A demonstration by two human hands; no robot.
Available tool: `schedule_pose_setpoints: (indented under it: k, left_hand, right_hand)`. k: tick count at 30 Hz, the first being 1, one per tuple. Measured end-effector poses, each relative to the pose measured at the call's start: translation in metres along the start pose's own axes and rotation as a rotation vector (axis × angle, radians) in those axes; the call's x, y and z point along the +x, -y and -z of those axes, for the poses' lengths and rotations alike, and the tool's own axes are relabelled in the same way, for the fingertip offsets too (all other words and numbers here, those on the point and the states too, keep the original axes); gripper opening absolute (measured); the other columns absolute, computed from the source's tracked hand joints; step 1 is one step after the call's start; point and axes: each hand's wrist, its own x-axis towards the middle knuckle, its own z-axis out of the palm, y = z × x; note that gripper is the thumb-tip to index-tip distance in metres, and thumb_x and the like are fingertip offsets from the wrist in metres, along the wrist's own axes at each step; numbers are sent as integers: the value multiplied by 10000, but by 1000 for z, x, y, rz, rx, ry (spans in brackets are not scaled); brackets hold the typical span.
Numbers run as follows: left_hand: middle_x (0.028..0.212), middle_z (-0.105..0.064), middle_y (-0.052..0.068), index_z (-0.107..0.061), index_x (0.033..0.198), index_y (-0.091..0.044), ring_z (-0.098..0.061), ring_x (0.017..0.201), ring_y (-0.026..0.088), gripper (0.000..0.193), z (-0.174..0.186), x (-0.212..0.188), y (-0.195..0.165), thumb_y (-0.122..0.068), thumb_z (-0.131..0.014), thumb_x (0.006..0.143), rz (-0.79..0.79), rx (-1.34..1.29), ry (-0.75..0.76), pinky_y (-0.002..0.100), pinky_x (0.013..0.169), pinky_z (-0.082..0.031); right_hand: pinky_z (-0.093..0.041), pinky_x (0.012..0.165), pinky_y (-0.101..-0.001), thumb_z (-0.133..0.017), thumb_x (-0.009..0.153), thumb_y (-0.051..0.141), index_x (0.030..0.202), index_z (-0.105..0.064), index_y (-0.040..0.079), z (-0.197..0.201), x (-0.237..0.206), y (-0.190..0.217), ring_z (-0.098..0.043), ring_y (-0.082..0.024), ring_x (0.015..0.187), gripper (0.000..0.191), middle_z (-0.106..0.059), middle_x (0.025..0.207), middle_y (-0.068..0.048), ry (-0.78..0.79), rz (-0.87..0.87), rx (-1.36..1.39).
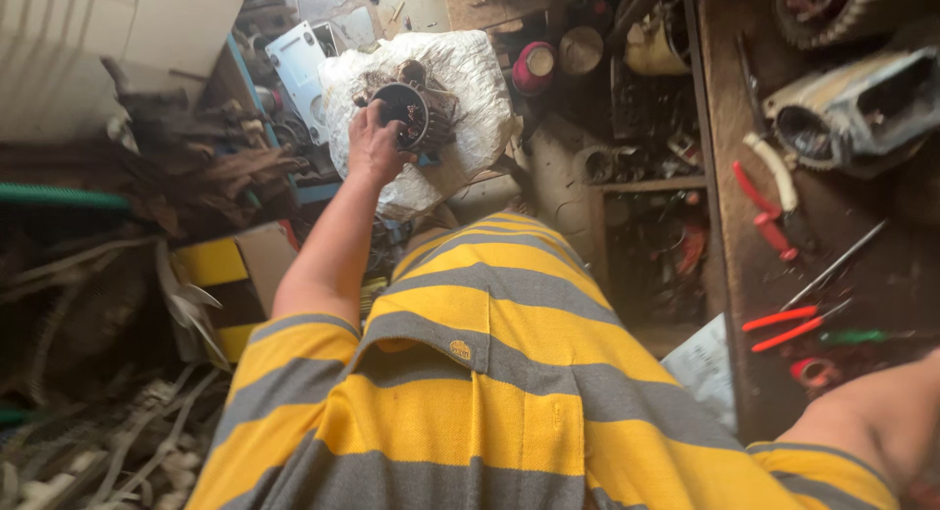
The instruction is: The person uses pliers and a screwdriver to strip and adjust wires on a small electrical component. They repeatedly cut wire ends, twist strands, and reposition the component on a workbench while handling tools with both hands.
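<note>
From the head view I see my left hand (375,141) clamped on a dark round motor part (404,112) that rests on a white sack (460,79) ahead of me. My right hand is out of sight; only the arm shows. I judge the part could roll off the lumpy sack if that grip slackens.

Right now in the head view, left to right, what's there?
Green hose → left hand on a dark round part atop a white sack → red-capped can → red-handled pliers on the workbench.
</note>
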Motion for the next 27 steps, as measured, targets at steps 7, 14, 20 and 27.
schedule_pose_setpoints:
  k: [7, 14, 20, 27]
  left_hand:
    - [1309, -555, 102, -708, 1290, -174, -470, 1268, 330, 590, 8, 13, 7, -284, -879, 736, -132, 132, 145, 456, 1033, -402]
    - [1254, -601, 95, -742, 1207, -168, -538, 1218, 327, 399, 15, 20, 12, -210, -823, 819, -134, 120, 191, 447, 988, -461]
    - [1255, -577, 132, -721, 1154, -78, -524, 1218, 353, 388, 15, 26, 17, -189, -831, 799, -163, 90, 226, 443, 1001, -459]
    - [1229, -570, 186, -707, 1115, -24, -514, 1198, 379, 362, 3, 18, 23, -131, -821, 789, -259, 7, 111, 442, 1022, -455]
  right_hand:
    - [-535, 924, -484, -619, 891, 265, 1199, -675, 34, 6, 15, -10, -673, -344, 1137, 389, -704, 1183, -167, -8, -37, 19]
    - [-541, 914, -492, -600, 888, 328, 1221, -663, 32, 0, -2, -12, -677, -343, 1145, 450, -707, 1189, -167, -4, -66, 69]
    - [-545, 906, -499, -583, 886, 382, 1240, -654, 30, -7, -22, -6, -680, -341, 1151, 504, -710, 1194, -167, -5, -94, 112]
    - [-550, 896, -507, -563, 883, 445, 1262, -642, 29, -19, -53, 9, -684, -340, 1159, 568, -713, 1200, -168, 2, -116, 157]
